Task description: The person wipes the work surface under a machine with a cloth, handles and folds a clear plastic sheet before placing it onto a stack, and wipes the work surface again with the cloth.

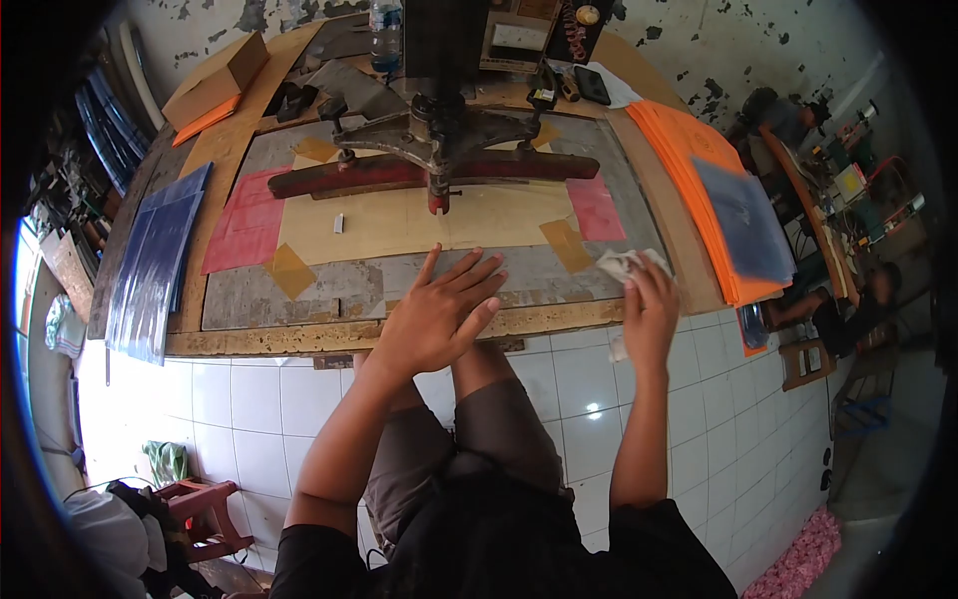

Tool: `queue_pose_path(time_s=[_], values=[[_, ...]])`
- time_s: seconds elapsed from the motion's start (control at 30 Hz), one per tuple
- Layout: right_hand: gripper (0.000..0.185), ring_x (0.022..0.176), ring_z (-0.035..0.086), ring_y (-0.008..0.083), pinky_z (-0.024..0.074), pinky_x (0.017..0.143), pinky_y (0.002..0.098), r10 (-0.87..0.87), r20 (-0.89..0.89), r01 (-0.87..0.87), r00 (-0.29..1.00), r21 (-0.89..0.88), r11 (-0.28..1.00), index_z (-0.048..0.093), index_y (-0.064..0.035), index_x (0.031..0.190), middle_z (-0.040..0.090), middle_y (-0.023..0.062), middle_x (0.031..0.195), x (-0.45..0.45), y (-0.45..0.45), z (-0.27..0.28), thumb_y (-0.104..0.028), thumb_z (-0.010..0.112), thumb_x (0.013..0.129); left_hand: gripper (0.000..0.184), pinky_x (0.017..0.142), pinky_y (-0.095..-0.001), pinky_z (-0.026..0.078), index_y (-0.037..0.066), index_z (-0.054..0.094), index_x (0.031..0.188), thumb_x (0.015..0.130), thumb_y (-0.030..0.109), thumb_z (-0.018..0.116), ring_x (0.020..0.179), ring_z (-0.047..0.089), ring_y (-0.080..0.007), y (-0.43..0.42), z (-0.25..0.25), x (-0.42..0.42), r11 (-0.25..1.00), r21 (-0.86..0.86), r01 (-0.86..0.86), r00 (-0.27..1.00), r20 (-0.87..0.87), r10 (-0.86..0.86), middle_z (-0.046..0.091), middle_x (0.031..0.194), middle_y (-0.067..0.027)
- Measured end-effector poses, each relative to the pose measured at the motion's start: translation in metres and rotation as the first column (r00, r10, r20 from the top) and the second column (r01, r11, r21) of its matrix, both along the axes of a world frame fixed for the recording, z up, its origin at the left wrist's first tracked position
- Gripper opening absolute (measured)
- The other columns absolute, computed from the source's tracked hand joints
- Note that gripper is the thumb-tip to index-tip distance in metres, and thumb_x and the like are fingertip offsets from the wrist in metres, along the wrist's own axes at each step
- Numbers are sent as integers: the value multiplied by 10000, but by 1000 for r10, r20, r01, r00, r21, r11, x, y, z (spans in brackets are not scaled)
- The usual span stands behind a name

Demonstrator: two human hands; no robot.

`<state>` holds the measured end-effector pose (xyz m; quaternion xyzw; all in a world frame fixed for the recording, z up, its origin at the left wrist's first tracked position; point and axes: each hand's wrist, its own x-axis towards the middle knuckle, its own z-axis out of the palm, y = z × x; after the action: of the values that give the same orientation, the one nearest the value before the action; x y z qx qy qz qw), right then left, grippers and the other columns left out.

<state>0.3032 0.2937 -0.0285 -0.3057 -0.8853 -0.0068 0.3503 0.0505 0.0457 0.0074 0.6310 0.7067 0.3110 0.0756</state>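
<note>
My left hand [439,307] lies flat with its fingers spread on the grey metal bed [364,290], near the front edge. Its fingertips reach close to a cream sheet [399,215] fixed down with brown tape [567,246] and pink pieces [244,222]. At the right front of the bed, my right hand [651,304] is closed on a crumpled white cloth [627,264]. Over the sheet spans a press head [434,140] with a long dark red bar [349,178]. A small white piece [338,224] rests on the sheet.
Orange sheets [689,200] with a clear plastic sleeve [743,220] on top lie at the right. Clear blue-tinted plastic sleeves [155,260] hang over the left edge. A cardboard box [215,82], a water bottle [385,35] and a phone [592,85] stand behind. Another person [788,125] is at far right.
</note>
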Motion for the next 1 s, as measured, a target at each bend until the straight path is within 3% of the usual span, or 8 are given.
queue_pose_path(time_s=[0.13,0.33,0.47,0.63,0.73,0.83,0.93,1.0], values=[[318,1338,616,364,470,1076,521,339,-79,-345,937,-88,934,738,-126,1330,684,46,1457,-58,-99,4,-150,674,1019,588,1359,-604,68,75,617,1538,1146,404,328,1626,342,-309,0,-2,-5,1000,-3,17,999,47,-17,510,1679,-79],[392,1422,570,278,429,1136,462,650,38,-651,759,1,759,768,-223,1338,631,13,1546,-78,-161,-37,-216,726,949,648,1360,-599,63,65,635,1518,1162,458,262,1623,344,-318,-2,-4,-9,999,19,40,992,122,-42,521,1666,-100],[382,1416,574,285,429,1129,480,536,17,-537,844,13,844,764,-219,1347,642,-7,1533,-59,-122,-14,-225,719,967,669,1359,-607,25,79,616,1542,1154,473,239,1639,314,-310,-2,-2,-9,998,-28,48,996,82,-46,491,1692,-93],[302,1338,606,317,452,1126,483,174,0,-173,985,-85,981,776,-141,1289,679,30,1480,-11,-26,12,-141,721,993,605,1355,-619,73,68,620,1530,1121,466,418,1620,355,-310,0,-4,-3,1000,-1,29,999,-34,-29,508,1678,-100],[274,1293,617,332,481,1104,466,90,-4,-89,996,-160,983,773,-98,1277,688,57,1455,10,29,16,-94,696,1013,639,1350,-627,117,62,623,1521,1062,503,562,1599,397,-311,0,-5,0,999,36,30,989,-146,-24,521,1667,-108],[263,1257,627,342,506,1082,457,108,-44,-116,993,-246,962,767,-64,1274,698,86,1430,19,70,20,-58,668,1031,724,1346,-634,139,63,625,1518,991,558,667,1581,431,-312,-6,-7,4,998,47,45,979,-200,-35,535,1654,-114],[301,1302,602,346,460,1133,495,-20,-63,9,998,-179,984,742,-64,1333,661,104,1483,28,97,39,-146,676,1051,827,1346,-638,136,74,585,1552,932,604,725,1594,410,-305,-19,-3,11,998,33,58,969,-243,-49,511,1672,-112],[372,1363,562,365,399,1192,535,-92,97,98,991,-57,994,711,-73,1386,627,113,1526,38,106,39,-236,686,1053,901,1347,-639,132,88,541,1587,888,613,762,1613,376,-298,-31,-4,21,998,2,60,962,-269,-57,474,1697,-106]])
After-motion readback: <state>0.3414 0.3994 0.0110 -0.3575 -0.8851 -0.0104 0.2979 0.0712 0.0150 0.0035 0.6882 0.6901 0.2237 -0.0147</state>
